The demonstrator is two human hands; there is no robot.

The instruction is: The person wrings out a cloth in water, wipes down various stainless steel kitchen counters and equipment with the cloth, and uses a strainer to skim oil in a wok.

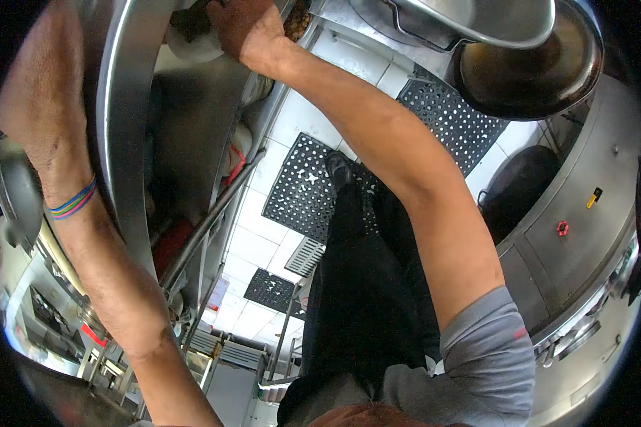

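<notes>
My left hand (39, 92) is at the upper left, beside the curved steel edge (110, 92). Coloured bands (75, 200) circle that arm; its fingers do not show clearly. At the top edge, my right hand (248, 30) appears curled over the rim area of a pale round container (192, 48). Dark green contents (192, 20) lie inside it. The frame cuts off most of the right fingers, and whatever they grip is hidden. Brownish pieces (297, 21) sit just right of that hand.
A large steel pot (502, 28) and a dark, browned pan (530, 78) stand at upper right. A steel rail (214, 213) runs along the left counter. Perforated black mats (299, 185) cover parts of the white tile floor. A steel cabinet (584, 192) curves along the right.
</notes>
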